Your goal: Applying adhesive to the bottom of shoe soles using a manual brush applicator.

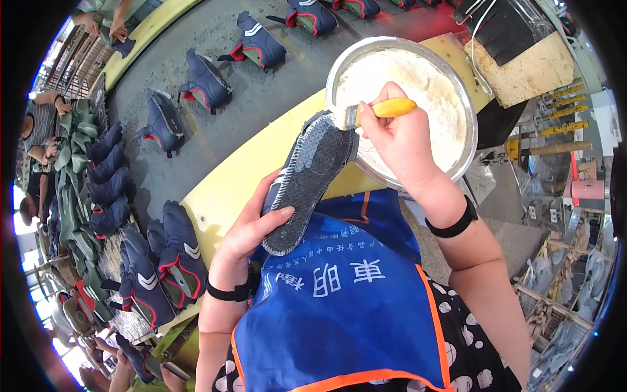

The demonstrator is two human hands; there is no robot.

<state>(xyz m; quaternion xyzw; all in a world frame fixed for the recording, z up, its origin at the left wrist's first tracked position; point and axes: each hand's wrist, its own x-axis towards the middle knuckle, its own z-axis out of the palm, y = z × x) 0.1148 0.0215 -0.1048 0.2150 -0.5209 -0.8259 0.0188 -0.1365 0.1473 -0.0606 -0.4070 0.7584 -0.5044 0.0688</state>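
Observation:
My left hand [251, 225] is closed around the heel end of a navy shoe upper [304, 186], which is turned bottom up. White zigzag stitching runs round the edge of its dark underside, and the thumb presses on that underside. In my right hand [401, 140] is a paintbrush [392, 108] with a yellow handle, pinched between thumb and fingers. Its whitened bristles are at the toe end of the upper, apparently touching the edge. Beneath the right hand is a metal bowl [471, 140] with thick white paste [431, 85] inside.
Several navy shoe uppers with red trim [261, 46] lie along a dark conveyor belt [261, 98] bordered by a yellow ledge [215, 196]. More uppers [147, 274] stand close at left. Other people's hands [117, 29] work across the belt and at far left. Shelving [562, 281] is at right.

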